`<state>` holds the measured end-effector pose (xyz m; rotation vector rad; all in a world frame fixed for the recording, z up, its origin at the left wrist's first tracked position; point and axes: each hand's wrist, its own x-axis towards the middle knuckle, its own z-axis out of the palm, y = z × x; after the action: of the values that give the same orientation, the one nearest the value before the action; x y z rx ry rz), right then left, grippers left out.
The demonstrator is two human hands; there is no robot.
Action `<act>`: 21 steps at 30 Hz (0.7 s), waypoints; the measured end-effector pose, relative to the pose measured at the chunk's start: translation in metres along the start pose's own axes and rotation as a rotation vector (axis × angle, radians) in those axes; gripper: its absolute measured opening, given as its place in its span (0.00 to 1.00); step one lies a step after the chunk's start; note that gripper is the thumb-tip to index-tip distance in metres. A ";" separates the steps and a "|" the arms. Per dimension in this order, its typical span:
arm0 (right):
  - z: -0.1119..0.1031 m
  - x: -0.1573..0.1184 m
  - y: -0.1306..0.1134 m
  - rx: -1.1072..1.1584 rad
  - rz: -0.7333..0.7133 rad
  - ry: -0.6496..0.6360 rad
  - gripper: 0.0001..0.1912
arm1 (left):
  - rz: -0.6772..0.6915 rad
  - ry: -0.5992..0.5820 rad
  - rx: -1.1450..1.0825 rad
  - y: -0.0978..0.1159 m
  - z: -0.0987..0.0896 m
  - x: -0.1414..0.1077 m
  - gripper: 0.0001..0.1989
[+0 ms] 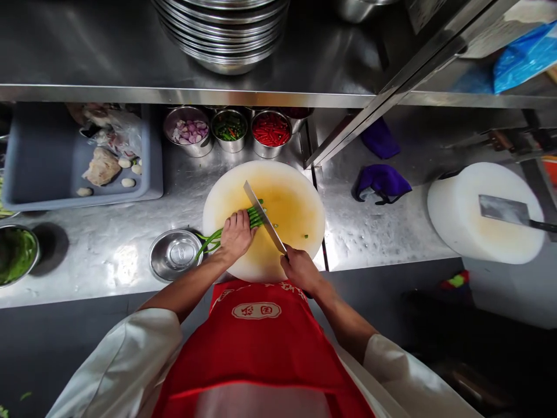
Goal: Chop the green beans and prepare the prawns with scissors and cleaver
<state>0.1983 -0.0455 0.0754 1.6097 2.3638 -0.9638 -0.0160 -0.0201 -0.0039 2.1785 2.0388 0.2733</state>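
Note:
My left hand (237, 235) presses a bunch of long green vegetable stalks (255, 217) against a round white cutting board (217, 191) with a yellow-stained middle. Its fingers are curled over the bunch, close beside the blade. In my right hand (301, 269) is the handle of a cleaver (266, 223), the blade slanting away to the upper left across the stalks' cut ends. Tapering stalk ends (212, 239) trail left over the board's edge, toward a steel bowl (176, 254). A few small green bits (306, 236) lie on the board.
Behind the board stand steel pots of shallots (190, 132), green chillies (230, 126) and red chillies (271, 129). A grey tub (47, 151) is at left. Purple cloths (382, 183) and a white block (461, 215) with another cleaver (505, 209) sit right. A steel shelf (187, 96) overhangs.

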 end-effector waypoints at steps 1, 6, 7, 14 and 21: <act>0.001 -0.002 -0.001 -0.014 0.011 -0.014 0.21 | -0.003 0.002 -0.010 0.000 0.000 0.000 0.34; -0.005 -0.010 -0.011 -0.096 0.057 -0.084 0.25 | 0.016 0.009 -0.002 -0.001 0.003 -0.001 0.35; -0.008 -0.009 -0.013 -0.114 0.059 -0.099 0.25 | 0.022 0.008 0.003 -0.002 0.004 -0.002 0.34; -0.008 0.030 -0.021 -0.142 0.042 -0.095 0.21 | 0.018 -0.005 -0.003 0.000 0.000 0.000 0.33; -0.003 0.040 -0.012 -0.155 0.030 -0.047 0.16 | -0.011 -0.016 0.049 0.003 -0.014 0.004 0.38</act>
<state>0.1719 -0.0151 0.0656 1.5438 2.3130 -0.7824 -0.0164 -0.0167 0.0109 2.1899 2.0702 0.2058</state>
